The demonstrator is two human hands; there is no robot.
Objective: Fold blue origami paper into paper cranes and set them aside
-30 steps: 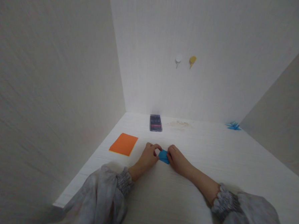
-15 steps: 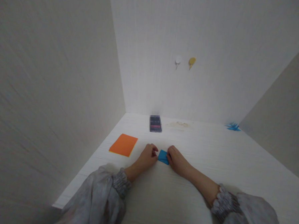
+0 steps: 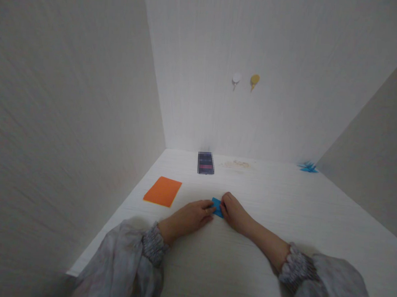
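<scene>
The small blue folded paper piece [image 3: 217, 206] is lying on the white wooden tabletop [image 3: 245, 266], directly between the hands. The left hand [image 3: 191, 216] is resting flat and open, fingertips touching its left edge; the right hand [image 3: 234, 211] is pinching its right edge with curled fingers.

I get soft, flat light, rather dim. The far wall [image 3: 273, 46] is brightest; the left wall [image 3: 55, 92] goes greyer and the right wall [image 3: 384, 154] sits in shade. Faint, soft-edged shadows lie on the table [image 3: 282, 206] around the sleeves [image 3: 129, 260] near me. The wide lens splays the wall corners outward, and the left wall smears into streaks toward the edge. The dark block [image 3: 205, 162] far on the table is pixelated. My left hand [image 3: 190, 215] and right hand [image 3: 235, 211] look slightly soft.
</scene>
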